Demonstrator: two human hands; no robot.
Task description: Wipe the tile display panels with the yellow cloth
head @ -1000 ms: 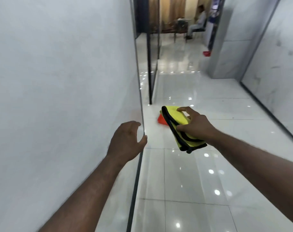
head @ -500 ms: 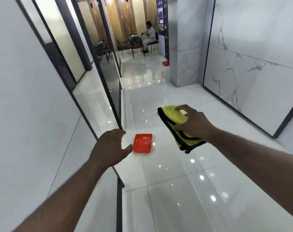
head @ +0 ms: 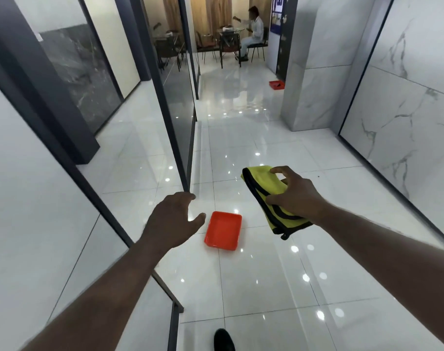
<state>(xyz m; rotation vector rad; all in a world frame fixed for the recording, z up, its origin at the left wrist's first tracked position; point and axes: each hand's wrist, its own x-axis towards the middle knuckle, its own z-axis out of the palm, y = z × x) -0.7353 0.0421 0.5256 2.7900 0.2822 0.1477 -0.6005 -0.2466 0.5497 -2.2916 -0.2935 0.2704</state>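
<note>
My right hand (head: 295, 196) grips a folded yellow cloth (head: 268, 196) with black edging, held in the air over the floor. My left hand (head: 174, 219) is stretched forward, fingers loosely spread, holding nothing, just right of a white tile display panel (head: 33, 211) in a dark frame. More display panels line the left: a dark marble one (head: 81, 77) and a glossy dark one (head: 180, 97). White veined panels (head: 406, 110) cover the right wall.
An orange tray (head: 223, 230) lies on the glossy white floor between my hands. A second red tray (head: 276, 84) sits by a pillar (head: 307, 72) farther down the aisle. A person sits at a table with chairs (head: 231, 44) at the far end. My shoe (head: 223, 339) shows at the bottom.
The view swung away from the near white panel to look down the aisle. Both hands kept their poses; the orange tray came fully into sight below them.
</note>
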